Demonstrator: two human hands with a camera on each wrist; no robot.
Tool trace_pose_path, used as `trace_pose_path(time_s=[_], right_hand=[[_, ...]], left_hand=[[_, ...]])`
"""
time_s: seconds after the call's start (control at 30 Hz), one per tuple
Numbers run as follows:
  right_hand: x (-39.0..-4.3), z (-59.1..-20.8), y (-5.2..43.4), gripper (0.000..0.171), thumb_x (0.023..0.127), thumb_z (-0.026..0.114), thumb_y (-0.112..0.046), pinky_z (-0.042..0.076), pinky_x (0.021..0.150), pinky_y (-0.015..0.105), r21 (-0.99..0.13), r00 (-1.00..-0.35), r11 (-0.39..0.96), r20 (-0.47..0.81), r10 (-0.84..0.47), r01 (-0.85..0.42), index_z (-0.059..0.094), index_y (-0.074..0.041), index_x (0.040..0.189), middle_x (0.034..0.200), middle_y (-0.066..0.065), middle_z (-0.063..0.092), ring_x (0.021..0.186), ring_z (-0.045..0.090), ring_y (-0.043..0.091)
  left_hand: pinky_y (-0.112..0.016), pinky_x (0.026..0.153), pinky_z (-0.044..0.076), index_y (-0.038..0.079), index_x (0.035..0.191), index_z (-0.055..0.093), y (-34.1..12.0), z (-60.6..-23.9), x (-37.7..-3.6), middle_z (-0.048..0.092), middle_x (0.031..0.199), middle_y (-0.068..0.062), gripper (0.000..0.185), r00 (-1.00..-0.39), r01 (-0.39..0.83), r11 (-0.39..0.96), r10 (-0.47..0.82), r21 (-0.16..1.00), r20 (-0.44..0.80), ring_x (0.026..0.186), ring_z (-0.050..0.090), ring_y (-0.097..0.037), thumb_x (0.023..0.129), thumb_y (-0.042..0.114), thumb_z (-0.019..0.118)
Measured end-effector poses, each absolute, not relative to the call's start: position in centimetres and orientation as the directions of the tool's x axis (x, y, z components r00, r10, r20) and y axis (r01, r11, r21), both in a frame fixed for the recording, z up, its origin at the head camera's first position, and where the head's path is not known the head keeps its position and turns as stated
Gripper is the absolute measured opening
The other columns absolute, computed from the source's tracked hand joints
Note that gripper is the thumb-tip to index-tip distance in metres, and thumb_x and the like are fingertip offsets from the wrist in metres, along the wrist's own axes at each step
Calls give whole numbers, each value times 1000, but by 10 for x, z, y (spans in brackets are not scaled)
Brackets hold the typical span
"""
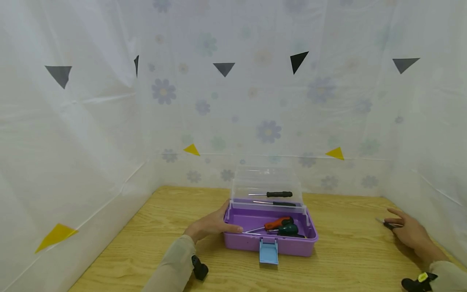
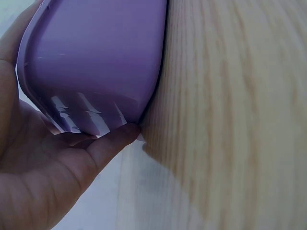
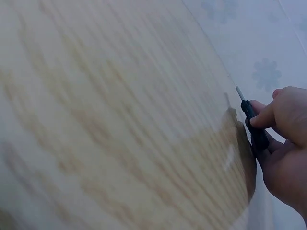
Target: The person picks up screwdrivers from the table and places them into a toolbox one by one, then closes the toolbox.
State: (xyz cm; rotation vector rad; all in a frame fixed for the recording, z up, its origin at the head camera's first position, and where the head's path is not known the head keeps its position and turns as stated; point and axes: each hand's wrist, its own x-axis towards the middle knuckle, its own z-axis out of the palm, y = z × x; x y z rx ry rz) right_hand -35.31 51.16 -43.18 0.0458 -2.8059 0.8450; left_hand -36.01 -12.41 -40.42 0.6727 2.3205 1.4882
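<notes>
A purple toolbox with a clear raised lid stands in the middle of the wooden table. Inside lie an orange-handled screwdriver and a dark green-handled one; two black-handled screwdrivers show through the lid. My left hand grips the box's left end, fingers round the purple wall. My right hand is far right on the table, pinching a small black-handled screwdriver whose tip points away.
White flowered plastic sheeting walls the table on three sides, close behind the box and beside my right hand. A light blue latch hangs at the box's front. Bare wood lies in front of and to either side of the box.
</notes>
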Motion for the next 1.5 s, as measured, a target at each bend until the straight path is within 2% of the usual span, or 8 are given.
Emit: trace_pose_path(time_s=[0.13, 0.23, 0.33, 0.4, 0.5, 0.77, 0.97, 1.5], right_hand=[[-352, -429, 512, 68, 95, 52, 10, 47, 84, 36, -573, -974, 813, 222, 33, -103, 19, 18, 154, 127, 39, 59, 124, 40, 65], [-352, -430, 514, 69, 97, 55, 7, 48, 62, 22, -624, -973, 772, 227, 37, -116, 18, 18, 154, 125, 37, 62, 92, 67, 34], [-350, -430, 514, 72, 99, 55, 3, 44, 49, 25, -712, -977, 692, 208, 43, -121, 15, 14, 157, 117, 16, 73, 55, 47, 8], [-347, -430, 513, 75, 98, 55, 3, 41, 44, 30, -774, -980, 621, 194, 43, -126, 13, 11, 159, 110, -7, 74, 47, 33, 10], [-343, -430, 511, 82, 93, 57, 6, 38, 43, 32, -822, -981, 552, 190, 37, -139, 12, 8, 161, 104, -34, 62, 47, 31, 12], [-340, -424, 509, 77, 101, 56, 1, 33, 44, 40, -885, -991, 447, 135, -19, -130, 17, -10, 166, 109, -35, 61, 50, 25, 22], [-342, -420, 507, 64, 105, 56, 0, 57, 67, 29, -871, -979, 448, 172, -110, -203, 39, -32, 158, 116, -29, 63, 89, 58, -11], [-350, -408, 490, 62, 108, 57, -11, 56, 82, 26, -828, -965, 501, 171, -201, -251, 30, -17, 164, 127, -25, 57, 106, 54, -13]], left_hand=[[-60, 120, 21, 21, 167, -6, -124, -403, -359, 27, 165, -17, 124, -844, 225, 353, 536, 908, 0, 147, 31, -37, 85, 41, 85], [-60, 120, 21, 21, 167, -6, -124, -403, -359, 26, 166, -17, 124, -844, 225, 354, 537, 908, 0, 148, 31, -37, 86, 40, 85], [-60, 120, 21, 21, 167, -7, -124, -402, -359, 25, 166, -18, 123, -844, 224, 354, 537, 908, -1, 148, 31, -37, 86, 38, 85], [-60, 120, 21, 21, 167, -7, -124, -402, -359, 24, 166, -18, 123, -846, 222, 357, 533, 907, -3, 148, 29, -37, 87, 38, 85], [-60, 120, 21, 21, 167, -7, -124, -403, -359, 23, 167, -17, 123, -847, 221, 362, 532, 906, -6, 149, 28, -37, 87, 38, 85], [-61, 119, 22, 23, 167, -6, -124, -404, -360, 27, 165, -15, 124, -836, 236, 352, 548, 906, 5, 148, 31, -37, 85, 41, 85], [-60, 119, 23, 23, 167, -6, -124, -404, -360, 30, 164, -15, 123, -834, 237, 346, 552, 908, 8, 146, 34, -36, 86, 39, 85], [-60, 119, 23, 19, 167, -6, -124, -404, -361, 27, 165, -18, 123, -831, 245, 349, 556, 905, 10, 147, 32, -38, 86, 39, 85]])
